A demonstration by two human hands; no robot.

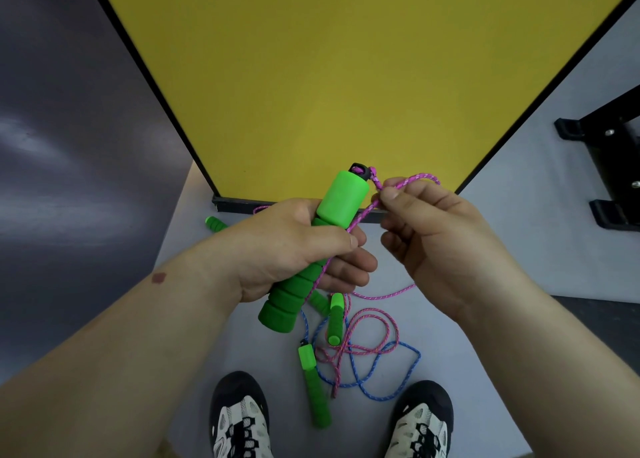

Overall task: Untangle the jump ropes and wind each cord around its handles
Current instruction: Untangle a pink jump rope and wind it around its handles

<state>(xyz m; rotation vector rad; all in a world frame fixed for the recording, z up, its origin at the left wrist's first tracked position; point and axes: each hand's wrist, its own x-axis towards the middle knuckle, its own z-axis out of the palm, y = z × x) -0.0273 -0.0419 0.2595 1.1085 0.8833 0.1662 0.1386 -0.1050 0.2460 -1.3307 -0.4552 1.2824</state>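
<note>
**Green handle held up, pink cord pinched beside it**

The person stands over a grey floor (512,250) with a yellow panel (329,77) leaning away at twelve o'clock. Their left hand (294,246) is wrapped around a green foam jump-rope handle (311,250), thumb across the front, the handle tilted with its black cap pointing toward one o'clock. A pink cord (360,215) leaves that cap, runs down along the handle under the left fingers, and also loops over to the right hand (436,236), which pinches it between thumb and forefinger just beside the handle's top.

Below the hands, toward six o'clock, the rest lies on the floor: a tangle of pink and blue cord (374,357), one green handle (313,388) lying lengthwise at its left edge, and a smaller-looking green handle (335,319) standing out just above it. Another green handle end (214,223) pokes out at nine o'clock of the left hand, near the panel's foot. Two black-and-white shoes (242,419) frame the tangle at the bottom. A black metal stand (609,167) sits at three o'clock.
</note>
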